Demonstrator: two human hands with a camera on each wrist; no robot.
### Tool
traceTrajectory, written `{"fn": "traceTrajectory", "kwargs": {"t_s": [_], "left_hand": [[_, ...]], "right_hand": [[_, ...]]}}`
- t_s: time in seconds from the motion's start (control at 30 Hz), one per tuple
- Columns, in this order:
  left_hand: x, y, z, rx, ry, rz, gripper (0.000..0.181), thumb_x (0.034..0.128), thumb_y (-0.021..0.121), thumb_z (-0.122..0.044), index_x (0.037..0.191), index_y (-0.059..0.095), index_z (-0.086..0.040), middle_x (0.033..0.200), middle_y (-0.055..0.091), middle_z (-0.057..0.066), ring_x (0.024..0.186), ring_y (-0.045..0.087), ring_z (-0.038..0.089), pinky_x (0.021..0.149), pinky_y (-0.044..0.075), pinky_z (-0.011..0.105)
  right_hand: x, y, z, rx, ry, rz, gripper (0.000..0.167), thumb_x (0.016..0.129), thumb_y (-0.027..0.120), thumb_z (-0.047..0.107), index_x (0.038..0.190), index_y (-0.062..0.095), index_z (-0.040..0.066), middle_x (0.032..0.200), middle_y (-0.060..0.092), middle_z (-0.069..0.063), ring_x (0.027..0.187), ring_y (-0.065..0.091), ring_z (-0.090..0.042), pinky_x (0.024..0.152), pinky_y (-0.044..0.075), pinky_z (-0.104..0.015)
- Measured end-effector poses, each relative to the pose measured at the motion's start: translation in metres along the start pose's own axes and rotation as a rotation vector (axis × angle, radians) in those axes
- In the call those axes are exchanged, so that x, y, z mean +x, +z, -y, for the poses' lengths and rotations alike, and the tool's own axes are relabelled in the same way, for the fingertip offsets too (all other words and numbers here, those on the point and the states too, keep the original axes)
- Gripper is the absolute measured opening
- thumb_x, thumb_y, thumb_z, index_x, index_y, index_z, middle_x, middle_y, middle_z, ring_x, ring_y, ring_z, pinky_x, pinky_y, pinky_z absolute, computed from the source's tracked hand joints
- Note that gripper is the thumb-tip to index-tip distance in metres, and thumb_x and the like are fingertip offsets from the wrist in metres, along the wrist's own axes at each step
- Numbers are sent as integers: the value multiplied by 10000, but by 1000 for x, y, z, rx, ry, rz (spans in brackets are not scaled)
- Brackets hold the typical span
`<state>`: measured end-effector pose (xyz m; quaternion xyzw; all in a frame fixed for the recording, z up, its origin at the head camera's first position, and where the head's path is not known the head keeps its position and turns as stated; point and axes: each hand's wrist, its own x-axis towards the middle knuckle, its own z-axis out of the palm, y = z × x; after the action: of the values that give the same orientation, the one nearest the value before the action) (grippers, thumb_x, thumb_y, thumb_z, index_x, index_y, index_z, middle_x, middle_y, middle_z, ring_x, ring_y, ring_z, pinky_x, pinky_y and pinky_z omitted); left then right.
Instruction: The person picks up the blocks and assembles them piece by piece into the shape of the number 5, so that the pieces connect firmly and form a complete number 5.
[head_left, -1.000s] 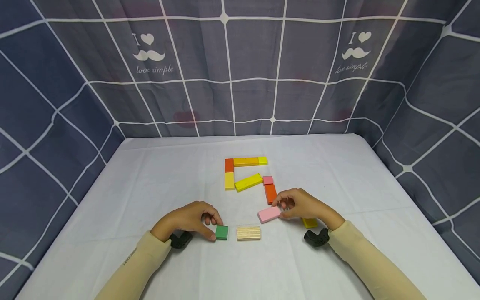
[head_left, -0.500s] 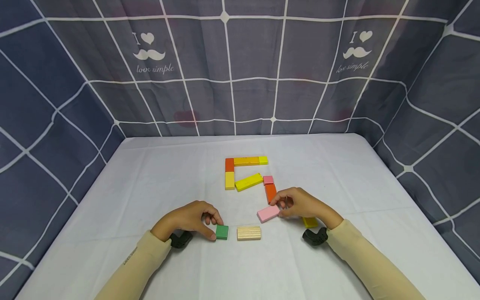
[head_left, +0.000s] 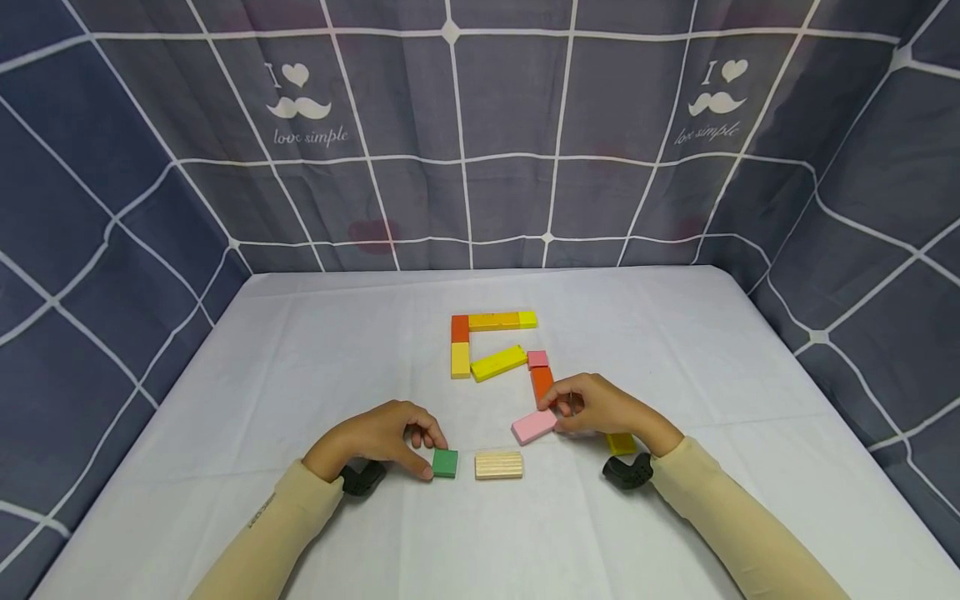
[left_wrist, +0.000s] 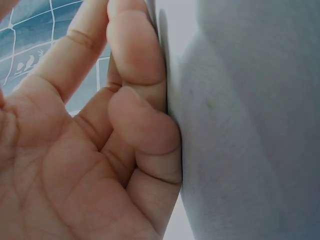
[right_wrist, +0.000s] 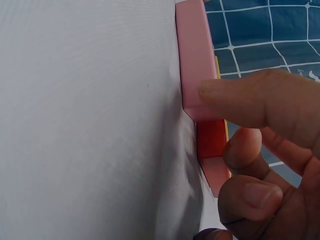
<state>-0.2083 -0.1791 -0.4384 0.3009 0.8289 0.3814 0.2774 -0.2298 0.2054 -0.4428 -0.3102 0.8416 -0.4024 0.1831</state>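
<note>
In the head view my left hand (head_left: 386, 437) is at a small green block (head_left: 445, 463), which it pinches with thumb and index finger at the block's left and far edges. The left wrist view shows curled fingers (left_wrist: 142, 125) against the white cloth, and the block is hidden there. My right hand (head_left: 596, 404) pinches one end of a long pink block (head_left: 534, 427). That block lies slanted, close to the near end of an orange-red block (head_left: 542, 385). The right wrist view shows the thumb against the pink block (right_wrist: 194, 55).
A ridged wooden block (head_left: 498, 465) lies between the hands. Beyond, yellow, orange and red blocks, including a slanted yellow block (head_left: 498, 363) and a small pink block (head_left: 537, 359), form a bent line. A yellow block (head_left: 621, 444) is partly under the right wrist. Grey curtains (head_left: 510, 125) surround the white-covered table (head_left: 337, 333).
My right hand has shifted slightly left and away from me, and the pink block has slid slightly left with it. The left hand and the green block have stayed in place.
</note>
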Motion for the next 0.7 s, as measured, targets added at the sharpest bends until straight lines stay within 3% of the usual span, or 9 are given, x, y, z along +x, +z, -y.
{"fn": "traceTrajectory", "kwargs": {"t_s": [0.7], "left_hand": [[0, 0, 0, -2, 15, 3, 262, 791, 952, -118, 1018, 821, -120, 900, 687, -76, 860, 561, 110, 780, 456, 222]], "right_hand": [[1, -1, 0, 11, -9, 23, 228, 913, 817, -33, 1134, 775, 3, 815, 544, 54, 735, 495, -99, 658, 389, -204]]}}
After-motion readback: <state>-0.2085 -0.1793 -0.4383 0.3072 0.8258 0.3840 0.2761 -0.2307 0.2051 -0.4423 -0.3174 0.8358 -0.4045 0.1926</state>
